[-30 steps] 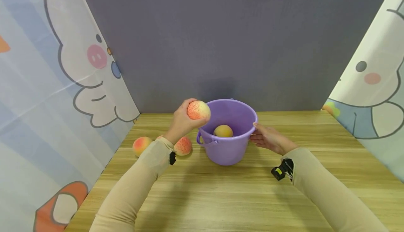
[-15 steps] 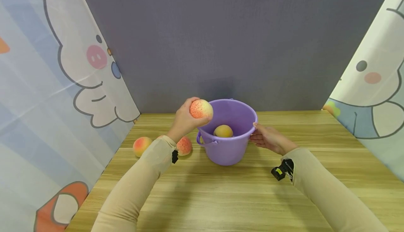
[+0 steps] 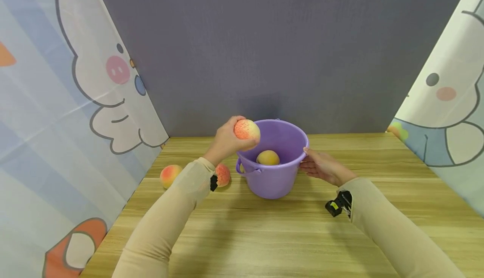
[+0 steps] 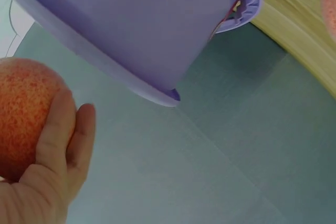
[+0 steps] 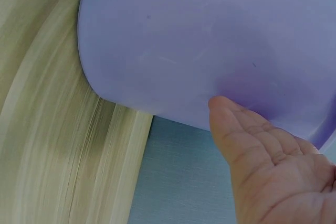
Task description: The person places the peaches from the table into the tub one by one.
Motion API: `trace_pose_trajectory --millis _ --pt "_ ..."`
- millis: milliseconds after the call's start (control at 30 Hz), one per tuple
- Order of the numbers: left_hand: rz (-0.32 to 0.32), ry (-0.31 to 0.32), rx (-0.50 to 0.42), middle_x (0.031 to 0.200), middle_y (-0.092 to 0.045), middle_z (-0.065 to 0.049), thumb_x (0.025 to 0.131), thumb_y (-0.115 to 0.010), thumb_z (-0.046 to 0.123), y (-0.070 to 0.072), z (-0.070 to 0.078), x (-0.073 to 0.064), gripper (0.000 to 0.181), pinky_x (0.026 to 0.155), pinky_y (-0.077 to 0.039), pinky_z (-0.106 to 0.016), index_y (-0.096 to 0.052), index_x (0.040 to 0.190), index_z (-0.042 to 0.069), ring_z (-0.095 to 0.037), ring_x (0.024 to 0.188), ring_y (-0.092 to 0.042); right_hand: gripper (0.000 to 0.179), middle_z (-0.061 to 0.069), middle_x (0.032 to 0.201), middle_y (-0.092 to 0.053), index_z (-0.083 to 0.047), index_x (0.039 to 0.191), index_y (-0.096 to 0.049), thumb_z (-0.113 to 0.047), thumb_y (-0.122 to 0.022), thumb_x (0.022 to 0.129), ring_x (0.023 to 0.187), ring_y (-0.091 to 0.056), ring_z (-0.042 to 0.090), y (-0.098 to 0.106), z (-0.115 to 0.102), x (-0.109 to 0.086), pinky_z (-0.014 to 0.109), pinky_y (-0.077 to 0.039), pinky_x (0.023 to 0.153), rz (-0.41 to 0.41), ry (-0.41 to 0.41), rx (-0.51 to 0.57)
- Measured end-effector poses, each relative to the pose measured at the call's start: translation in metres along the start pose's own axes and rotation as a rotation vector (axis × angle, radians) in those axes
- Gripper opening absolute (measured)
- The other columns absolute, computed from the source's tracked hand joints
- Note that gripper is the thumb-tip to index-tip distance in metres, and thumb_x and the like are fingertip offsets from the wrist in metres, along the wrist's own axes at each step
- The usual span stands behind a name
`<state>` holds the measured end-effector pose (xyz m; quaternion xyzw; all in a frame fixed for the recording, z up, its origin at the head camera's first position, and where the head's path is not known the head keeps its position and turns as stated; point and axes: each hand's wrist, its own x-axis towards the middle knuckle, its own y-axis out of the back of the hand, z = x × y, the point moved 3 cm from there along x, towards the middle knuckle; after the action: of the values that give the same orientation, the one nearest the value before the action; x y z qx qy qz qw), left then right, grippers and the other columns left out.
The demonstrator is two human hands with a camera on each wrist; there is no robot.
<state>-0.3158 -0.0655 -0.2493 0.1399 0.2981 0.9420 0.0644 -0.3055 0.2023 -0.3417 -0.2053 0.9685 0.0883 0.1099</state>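
My left hand [image 3: 225, 140] grips a red-and-cream peach [image 3: 247, 129], held up at the left rim of a purple bucket [image 3: 269, 183]. In the left wrist view, fingers curl along the side of that peach [image 4: 26, 111], apart from the bucket [image 4: 136, 24]. The bucket stands upright on the table, with a yellow peach [image 3: 268, 158] inside. At the bucket's right side, my right hand [image 3: 325, 168] holds the rim, thumb on top and the other fingers along the outer wall. In the right wrist view, fingertips of the right hand [image 5: 278, 166] touch the bucket's wall [image 5: 173, 40].
Two more peaches lie left of the bucket: a yellow-red one [image 3: 170, 175] and a redder one [image 3: 223, 174], partly behind my left wrist. Behind the wooden table [image 3: 280, 236] rises a grey panel [image 3: 264, 51]. Cartoon-printed sheets [image 3: 113, 101] flank both sides.
My left hand has moved slightly right with the peach, from beside the bucket's rim to over its left edge. The right hand and the bucket have stayed in place.
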Motion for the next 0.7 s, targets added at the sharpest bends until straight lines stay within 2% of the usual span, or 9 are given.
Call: trace_pose_trajectory --millis 333,700 --pt "-0.096 0.056 0.194 0.112 -0.061 -0.012 0.071 -0.08 0.03 -0.004 0.01 0.01 0.069 0.082 -0.051 -0.04 -0.05 0.131 0.013 -0.026 0.099 -0.058 0.076 0.039 0.143 -0.026 0.022 0.14 -0.017 -0.044 -0.023 0.104 0.134 -0.027 0.047 0.001 0.0 -0.001 0.053 -0.024 0.11 -0.007 -0.001 -0.003" --pt "-0.184 0.045 0.268 0.114 -0.06 -0.01 0.073 -0.079 0.033 -0.009 0.023 0.014 0.071 0.08 -0.051 -0.038 -0.048 0.133 0.012 -0.025 0.099 -0.058 0.074 0.038 0.142 -0.028 0.021 0.141 -0.018 -0.043 -0.024 0.104 0.134 -0.028 0.046 0.002 0.001 0.0 0.052 -0.026 0.109 0.007 -0.006 0.011"
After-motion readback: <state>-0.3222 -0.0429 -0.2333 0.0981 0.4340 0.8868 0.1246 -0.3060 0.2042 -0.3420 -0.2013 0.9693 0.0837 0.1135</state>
